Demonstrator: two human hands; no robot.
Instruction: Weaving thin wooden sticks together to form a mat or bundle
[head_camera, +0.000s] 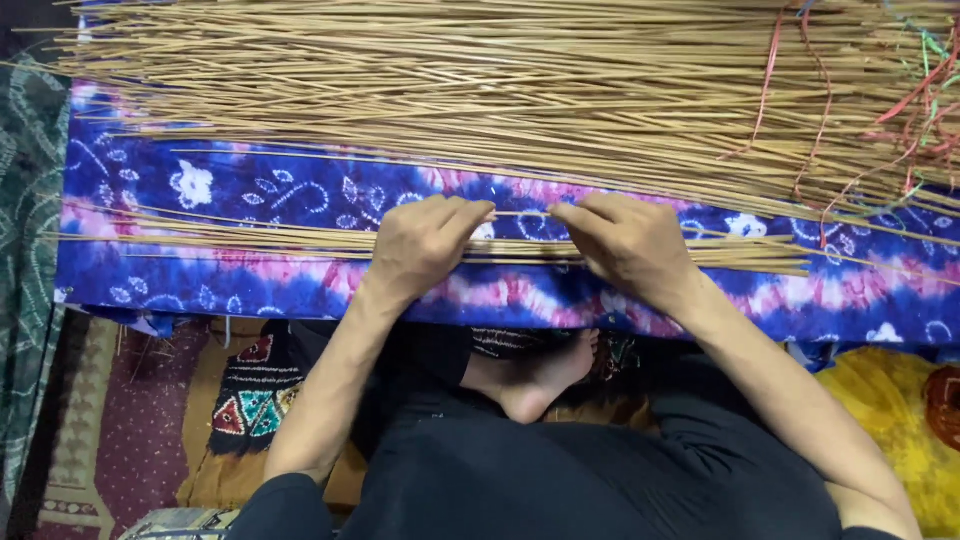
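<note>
My left hand (420, 243) and my right hand (628, 240) rest side by side on a blue, pink and white tie-dyed cloth (250, 280). Both pinch one thin tan stick (522, 214) that spans the gap between their fingertips. Under the hands lies a small flat row of the same sticks (250, 240), running left to right. A big heap of thin tan sticks (450, 80) covers the far side of the cloth.
Red, green and pink strings (900, 110) lie tangled over the heap at the top right. My bare foot (540, 380) and black-clothed legs sit below the cloth. A patterned mat (130, 430) lies at the left, a yellow cloth (890, 420) at the right.
</note>
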